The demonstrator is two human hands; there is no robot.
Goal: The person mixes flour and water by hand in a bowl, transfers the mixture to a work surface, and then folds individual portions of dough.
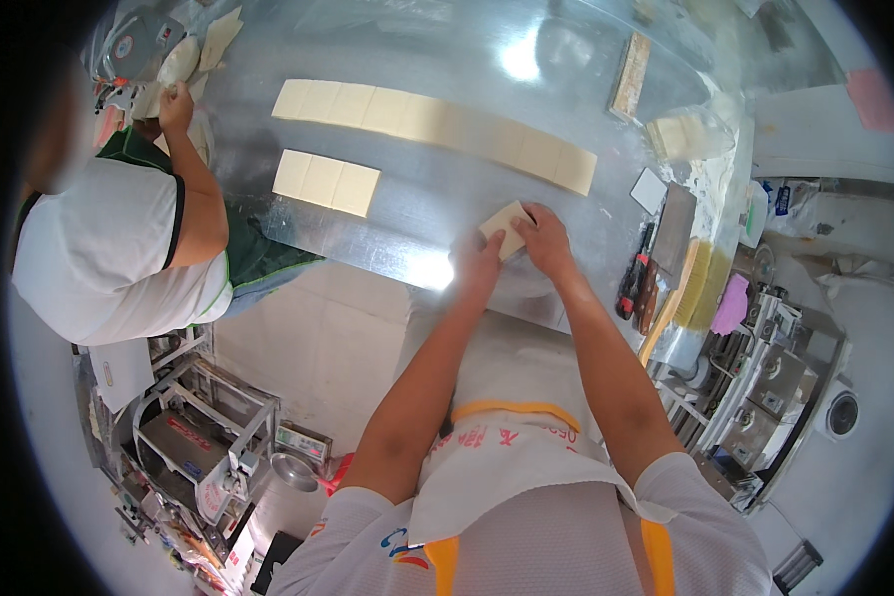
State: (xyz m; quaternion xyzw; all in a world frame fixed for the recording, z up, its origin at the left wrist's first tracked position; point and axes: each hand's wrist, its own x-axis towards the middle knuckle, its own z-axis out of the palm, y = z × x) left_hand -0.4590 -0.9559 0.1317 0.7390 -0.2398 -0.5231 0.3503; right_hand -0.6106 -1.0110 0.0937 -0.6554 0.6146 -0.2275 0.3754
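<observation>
Near the front edge of the metal table, both my hands grip one pale, flat, square-cut dough piece point(507, 226). My left hand point(483, 262) has its fingers against the piece's near left side. On the right side, my right hand point(547, 241) pinches it with thumb and fingers. Beyond my hands, a long row of matching dough pieces point(377, 109) lies side by side across the table. Left of my hands is a shorter row of three dough pieces point(326, 183). The underside of the held piece is hidden.
To the right lie a cleaver point(674, 230), a red-and-black handled tool point(632, 276), a bristle brush point(703, 288), a white square card point(649, 191), a plastic bag point(693, 133) and a wooden strip point(630, 77). At left, a co-worker's hand point(176, 107) holds something pale.
</observation>
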